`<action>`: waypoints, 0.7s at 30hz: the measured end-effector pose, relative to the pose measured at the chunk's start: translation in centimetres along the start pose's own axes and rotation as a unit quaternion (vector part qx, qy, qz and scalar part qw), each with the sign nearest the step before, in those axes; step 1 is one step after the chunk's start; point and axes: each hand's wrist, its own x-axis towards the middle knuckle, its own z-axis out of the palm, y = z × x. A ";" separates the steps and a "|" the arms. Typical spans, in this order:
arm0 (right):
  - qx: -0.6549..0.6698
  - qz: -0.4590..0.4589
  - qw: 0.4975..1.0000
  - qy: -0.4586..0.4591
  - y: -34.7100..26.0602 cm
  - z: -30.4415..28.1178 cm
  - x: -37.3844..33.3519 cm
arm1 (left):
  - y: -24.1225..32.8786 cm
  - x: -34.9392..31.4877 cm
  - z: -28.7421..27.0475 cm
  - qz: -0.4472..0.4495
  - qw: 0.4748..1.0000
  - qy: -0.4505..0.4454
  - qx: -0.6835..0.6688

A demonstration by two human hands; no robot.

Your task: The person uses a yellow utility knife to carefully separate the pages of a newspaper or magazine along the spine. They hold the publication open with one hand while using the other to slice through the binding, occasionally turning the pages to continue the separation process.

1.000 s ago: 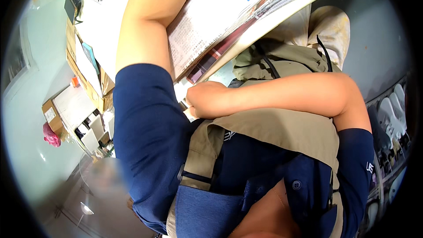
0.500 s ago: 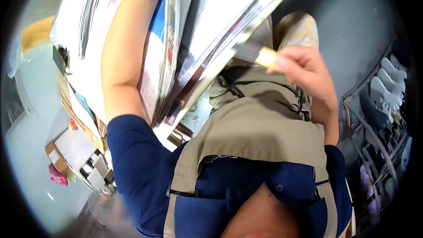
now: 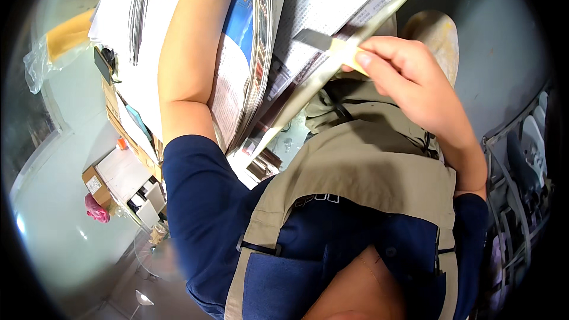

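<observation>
My right hand (image 3: 409, 77) pinches the yellow handle of a flat-bladed tool (image 3: 348, 54), thumb on top. Its dark grey blade (image 3: 314, 40) points left, over printed newspaper sheets (image 3: 332, 0); whether it touches them I cannot tell. My left forearm (image 3: 192, 53) reaches up to the top edge over the papers, and the hand itself is out of the picture. Beside that arm stands a thick folded stack of newspapers (image 3: 261, 41), its layered edges upright. A blue and white printed page (image 3: 240, 18) lies between arm and stack.
A pale board edge (image 3: 314, 86) runs diagonally under the papers, close to my lap. At the left are cardboard (image 3: 127, 133), a yellow package in clear plastic (image 3: 70, 34) and a small box (image 3: 95, 186). A metal rack (image 3: 512, 201) with white and grey pieces stands at the right.
My right hand has moved the yellow-handled tool left and up toward the sheets, and its blade now shows clearly. The whole view has shifted a little; my left arm stays over the papers.
</observation>
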 end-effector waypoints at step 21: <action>-0.163 0.008 0.965 -0.206 -2.6 3.7 2.9 | 0.7 0.7 -0.1 -0.031 0.999 -0.035 0.013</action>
